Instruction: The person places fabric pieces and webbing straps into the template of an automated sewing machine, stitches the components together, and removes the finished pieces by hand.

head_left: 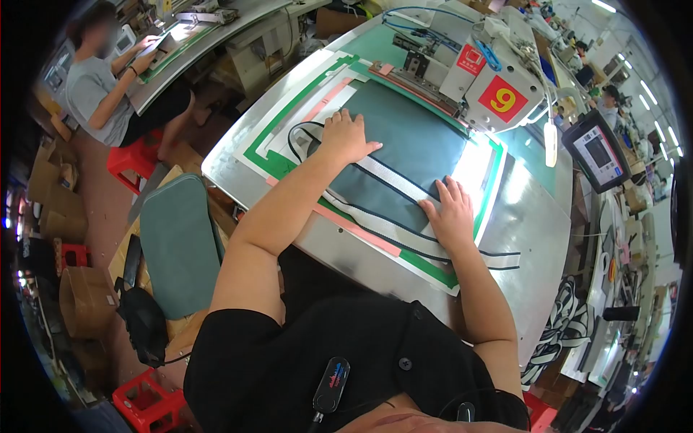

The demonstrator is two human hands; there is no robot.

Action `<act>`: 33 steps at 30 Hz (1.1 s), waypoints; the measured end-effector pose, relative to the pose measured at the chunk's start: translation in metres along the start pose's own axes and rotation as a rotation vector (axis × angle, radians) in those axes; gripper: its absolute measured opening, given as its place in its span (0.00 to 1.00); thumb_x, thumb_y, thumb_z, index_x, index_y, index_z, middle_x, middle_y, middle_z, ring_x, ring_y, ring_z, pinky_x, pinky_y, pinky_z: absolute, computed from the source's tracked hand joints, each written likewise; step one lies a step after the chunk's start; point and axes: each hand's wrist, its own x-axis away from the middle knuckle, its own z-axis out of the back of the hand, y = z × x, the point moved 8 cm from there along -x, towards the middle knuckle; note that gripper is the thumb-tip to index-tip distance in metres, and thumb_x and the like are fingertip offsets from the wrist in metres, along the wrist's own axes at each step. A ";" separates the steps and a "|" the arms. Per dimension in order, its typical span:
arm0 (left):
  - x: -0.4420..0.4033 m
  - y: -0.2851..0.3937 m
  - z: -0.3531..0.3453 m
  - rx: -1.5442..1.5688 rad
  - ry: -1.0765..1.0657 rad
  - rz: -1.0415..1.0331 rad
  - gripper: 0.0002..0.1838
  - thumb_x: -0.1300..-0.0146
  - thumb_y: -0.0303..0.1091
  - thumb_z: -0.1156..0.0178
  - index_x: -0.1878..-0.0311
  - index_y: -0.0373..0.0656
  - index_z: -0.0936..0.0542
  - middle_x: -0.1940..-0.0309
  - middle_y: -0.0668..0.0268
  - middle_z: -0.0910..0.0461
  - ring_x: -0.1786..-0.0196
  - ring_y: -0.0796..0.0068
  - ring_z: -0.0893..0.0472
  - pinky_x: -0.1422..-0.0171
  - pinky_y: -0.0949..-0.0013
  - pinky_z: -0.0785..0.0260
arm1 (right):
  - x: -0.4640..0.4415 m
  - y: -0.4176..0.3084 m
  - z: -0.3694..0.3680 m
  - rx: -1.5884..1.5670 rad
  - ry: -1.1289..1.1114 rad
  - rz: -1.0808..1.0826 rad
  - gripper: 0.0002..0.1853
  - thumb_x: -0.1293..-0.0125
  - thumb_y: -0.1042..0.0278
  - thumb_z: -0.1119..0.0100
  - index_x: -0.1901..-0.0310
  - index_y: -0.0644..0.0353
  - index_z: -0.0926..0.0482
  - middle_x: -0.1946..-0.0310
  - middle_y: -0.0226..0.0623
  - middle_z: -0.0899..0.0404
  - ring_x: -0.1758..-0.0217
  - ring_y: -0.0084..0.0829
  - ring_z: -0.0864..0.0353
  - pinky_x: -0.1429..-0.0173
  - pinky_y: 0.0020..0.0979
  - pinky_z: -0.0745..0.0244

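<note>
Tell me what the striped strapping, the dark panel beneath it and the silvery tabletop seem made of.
Striped strapping: probably woven webbing, matte, given its textured pale band and dark edges. Dark panel: perhaps coated fabric or synthetic leather, from its smooth, even surface with little shine; I can't tell which. Silvery tabletop: likely metal, polished, judging by its grey surface and bright reflections.

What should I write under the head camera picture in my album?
Left hand and right hand rest over a long, dark-edged white woven strap on a flat grey-green panel.
</note>
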 end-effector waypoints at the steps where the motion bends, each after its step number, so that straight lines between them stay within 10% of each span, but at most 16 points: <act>1: 0.000 0.000 0.000 -0.002 0.002 -0.002 0.41 0.47 0.62 0.42 0.39 0.39 0.33 0.38 0.44 0.38 0.35 0.47 0.38 0.33 0.55 0.46 | 0.000 -0.001 0.000 -0.003 0.007 0.003 0.30 0.40 0.47 0.45 0.44 0.62 0.29 0.38 0.45 0.36 0.33 0.45 0.42 0.32 0.41 0.47; 33: -0.001 0.002 0.007 -0.150 -0.070 0.031 0.45 0.48 0.68 0.46 0.36 0.43 0.35 0.36 0.52 0.38 0.33 0.55 0.39 0.31 0.46 0.53 | 0.003 0.006 -0.001 -0.016 0.030 0.000 0.33 0.40 0.39 0.48 0.44 0.60 0.30 0.38 0.45 0.37 0.33 0.44 0.42 0.33 0.44 0.46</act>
